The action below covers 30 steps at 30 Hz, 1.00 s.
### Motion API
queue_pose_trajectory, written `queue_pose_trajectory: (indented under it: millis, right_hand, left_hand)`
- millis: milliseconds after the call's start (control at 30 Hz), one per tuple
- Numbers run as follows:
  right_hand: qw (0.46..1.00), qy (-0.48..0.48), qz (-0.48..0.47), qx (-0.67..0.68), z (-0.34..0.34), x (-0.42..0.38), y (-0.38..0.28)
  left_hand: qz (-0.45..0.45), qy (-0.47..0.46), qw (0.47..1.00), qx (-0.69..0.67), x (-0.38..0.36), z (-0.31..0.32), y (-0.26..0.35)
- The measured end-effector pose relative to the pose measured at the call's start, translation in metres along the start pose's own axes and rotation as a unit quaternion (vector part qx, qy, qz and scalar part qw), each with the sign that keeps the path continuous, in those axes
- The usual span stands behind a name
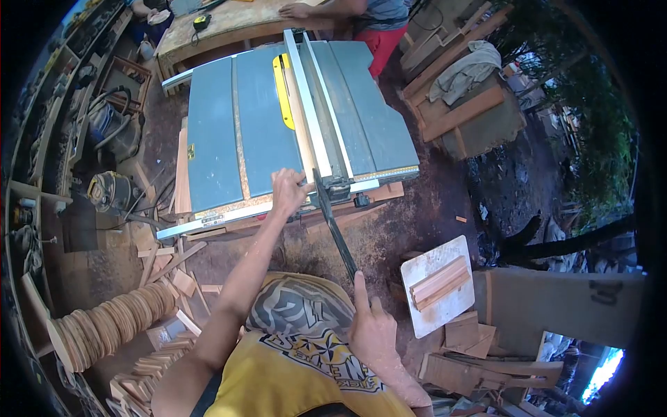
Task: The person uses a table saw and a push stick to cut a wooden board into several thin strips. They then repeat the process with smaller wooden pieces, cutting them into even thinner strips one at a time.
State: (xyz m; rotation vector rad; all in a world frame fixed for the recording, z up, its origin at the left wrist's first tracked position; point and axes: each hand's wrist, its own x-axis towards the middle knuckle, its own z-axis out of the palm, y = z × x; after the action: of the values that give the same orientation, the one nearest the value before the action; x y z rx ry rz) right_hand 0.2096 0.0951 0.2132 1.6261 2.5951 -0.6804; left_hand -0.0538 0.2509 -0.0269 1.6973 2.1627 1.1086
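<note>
A table saw with a grey top (208, 125) has a yellow insert (283, 90) and a long metal fence (306, 104). A narrow wood strip (299, 118) lies along the fence's left side. At the saw's front edge my left hand (288, 192) has its fingers closed on the near end of this strip. My right hand (373, 330) is wrapped round the near end of a long dark stick (337, 233), its index finger stretched along it. The stick's far tip is by the strip's end, beside the fence.
Behind the saw is a workbench (229, 24) with a tape measure (201, 22); a person in red (379, 42) leans there. Right of me, a white board (445, 309) holds wood strips. Stacked round discs (111, 323) and offcuts lie left. A shop vacuum (111, 191) stands further back.
</note>
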Motion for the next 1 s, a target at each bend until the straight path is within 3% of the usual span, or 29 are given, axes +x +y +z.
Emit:
queue_pose_trajectory:
  millis: [100, 233, 467, 733, 1000]
  right_hand:
    - [1.0, -0.004, 0.009, 0.021, -0.006, 0.003, -0.006]
    - [1.0, -0.008, 0.009, 0.013, -0.007, 0.009, -0.004]
    - [1.0, 0.0, -0.005, 0.004, -0.005, 0.012, -0.004]
    - [0.999, 0.018, -0.001, -0.032, 0.032, 0.037, -0.01]
    - [0.995, 0.032, -0.023, -0.087, 0.035, 0.073, -0.023]
  left_hand:
    - [-0.011, 0.015, 0.999, -0.042, 0.009, 0.004, -0.007]
    - [-0.045, -0.057, 0.997, -0.011, 0.023, -0.005, -0.005]
    - [0.034, -0.023, 0.999, 0.008, 0.026, 0.005, -0.026]
    - [-0.005, -0.026, 0.999, 0.025, 0.038, 0.005, -0.024]
    - [-0.03, 0.049, 0.998, -0.029, 0.047, 0.008, -0.028]
